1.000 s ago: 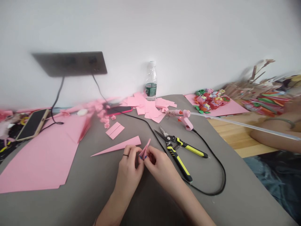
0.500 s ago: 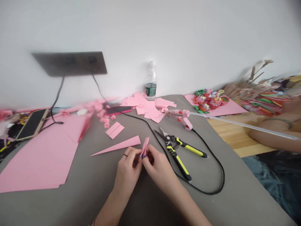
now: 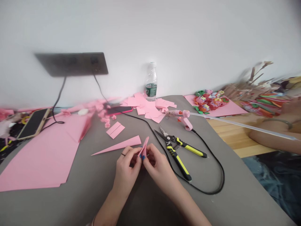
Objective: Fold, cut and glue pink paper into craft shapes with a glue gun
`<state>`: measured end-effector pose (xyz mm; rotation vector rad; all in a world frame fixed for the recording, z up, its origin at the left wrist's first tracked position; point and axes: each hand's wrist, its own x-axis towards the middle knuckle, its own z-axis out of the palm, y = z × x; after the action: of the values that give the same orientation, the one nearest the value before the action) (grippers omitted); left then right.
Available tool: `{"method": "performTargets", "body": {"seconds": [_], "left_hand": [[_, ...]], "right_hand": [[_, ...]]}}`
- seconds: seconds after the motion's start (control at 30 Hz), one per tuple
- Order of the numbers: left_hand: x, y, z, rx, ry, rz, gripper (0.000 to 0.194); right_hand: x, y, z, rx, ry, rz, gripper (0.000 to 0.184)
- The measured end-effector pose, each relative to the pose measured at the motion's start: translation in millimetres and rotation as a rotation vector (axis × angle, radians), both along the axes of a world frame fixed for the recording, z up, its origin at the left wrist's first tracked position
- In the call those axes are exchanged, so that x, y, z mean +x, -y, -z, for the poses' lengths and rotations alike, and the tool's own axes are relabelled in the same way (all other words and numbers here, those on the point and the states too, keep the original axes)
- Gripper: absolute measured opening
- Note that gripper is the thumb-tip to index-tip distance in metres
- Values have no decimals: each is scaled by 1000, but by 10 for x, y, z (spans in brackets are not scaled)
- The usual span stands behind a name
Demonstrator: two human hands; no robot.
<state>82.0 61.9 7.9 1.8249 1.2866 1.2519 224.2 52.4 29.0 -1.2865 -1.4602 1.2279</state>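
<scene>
Toward six o'clock on the bench [image 3: 211, 208], fingers [image 3: 148, 164] of the left hand [image 3: 127, 164] and right hand [image 3: 160, 164] pinch folded pink paper [image 3: 145, 146]. Open shears [image 3: 171, 151] lie at their three o'clock.

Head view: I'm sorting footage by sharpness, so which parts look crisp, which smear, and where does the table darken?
Head view, middle: the left hand, right hand, folded pink paper and shears look fairly crisp; head view, upper left: the wall socket panel smears; head view, bottom middle: the table darkens.
</scene>
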Motion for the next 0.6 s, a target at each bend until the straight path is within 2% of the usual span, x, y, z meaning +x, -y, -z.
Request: {"method": "performTargets", "body": {"seconds": [0.2, 0.4, 0.5, 0.6], "left_hand": [[14, 5, -19, 9, -55, 10, 21], [6, 25, -35, 17, -37, 56, 22], [13, 34, -17, 10, -29, 33, 25], [30, 30, 3, 73, -43, -15, 29]], "right_hand": [[-51, 4, 30, 21, 71, 110, 9], [-36, 13, -10, 54, 54, 73, 9], [-28, 15, -6, 74, 25, 72, 6], [-35, 25, 20, 82, 23, 91, 6]]}}
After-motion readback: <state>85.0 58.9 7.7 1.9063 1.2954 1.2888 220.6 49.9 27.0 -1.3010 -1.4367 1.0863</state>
